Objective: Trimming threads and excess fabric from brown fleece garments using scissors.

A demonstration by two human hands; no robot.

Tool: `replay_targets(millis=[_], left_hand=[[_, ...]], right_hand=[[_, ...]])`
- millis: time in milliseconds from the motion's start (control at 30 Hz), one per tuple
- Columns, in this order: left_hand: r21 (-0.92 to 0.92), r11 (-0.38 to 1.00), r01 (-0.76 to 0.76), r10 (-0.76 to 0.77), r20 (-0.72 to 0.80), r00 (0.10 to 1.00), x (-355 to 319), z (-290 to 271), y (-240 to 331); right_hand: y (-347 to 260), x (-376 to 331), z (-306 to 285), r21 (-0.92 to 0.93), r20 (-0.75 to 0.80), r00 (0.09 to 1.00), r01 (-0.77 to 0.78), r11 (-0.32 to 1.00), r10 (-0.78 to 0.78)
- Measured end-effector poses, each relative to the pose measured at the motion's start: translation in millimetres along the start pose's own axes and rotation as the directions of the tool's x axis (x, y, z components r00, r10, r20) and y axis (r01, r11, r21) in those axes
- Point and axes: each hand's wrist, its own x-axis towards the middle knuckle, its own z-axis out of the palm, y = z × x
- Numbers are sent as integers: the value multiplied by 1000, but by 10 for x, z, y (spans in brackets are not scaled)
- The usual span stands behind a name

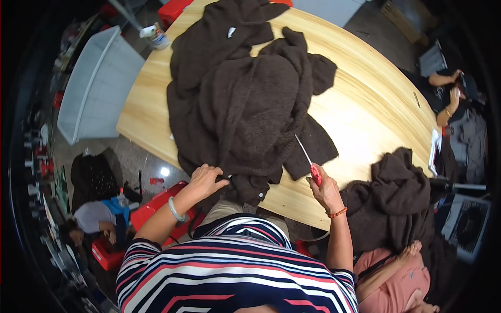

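A dark brown fuzzy knit garment (250, 104) lies heaped over the near and middle part of the wooden table (360, 109), its lower edge hanging toward my lap. At that near edge, my left hand (205, 182) grips the cloth, thumb pointing right; its fingertips are partly hidden. A small pale button-like spot shows beside the thumb. My right hand (326, 190) is closed round the red handle of scissors (315, 172), just right of the garment. Their thin metal blade points up and left, its tip close to the cloth.
More brown knitwear (386, 198) is piled at the right, beside a person in pink (394, 276). Another person in black (443, 96) is at the far right. A white bottle (155, 36) stands at the table's far left, near a large pale bin (96, 86).
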Motion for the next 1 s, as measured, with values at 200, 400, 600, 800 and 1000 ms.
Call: replay_targets(millis=[200, 400, 600, 800, 1000], left_hand=[[34, 996, 79, -44, -579, 814, 472, -117, 518], [-598, 800, 48, -382, -446, 809, 957, 342, 123], [-689, 715, -116, -331, -480, 812, 884, 550, 198], [-387, 922, 12, -146, -319, 937, 704, 450, 721], [-314, 947, -68, -47, -345, 937, 950, 796, 771]], right_hand=[[-188, -22, -22, -70, 80, 992, 99, 993, -93], [-389, -202, -86, -113, 146, 970, 210, 971, -193], [-562, -197, -81, -144, 220, 955, 232, 962, -198], [-537, -260, -35, -189, 272, 943, 250, 950, -194], [-57, -200, -22, -99, 369, 924, 142, 985, -96]])
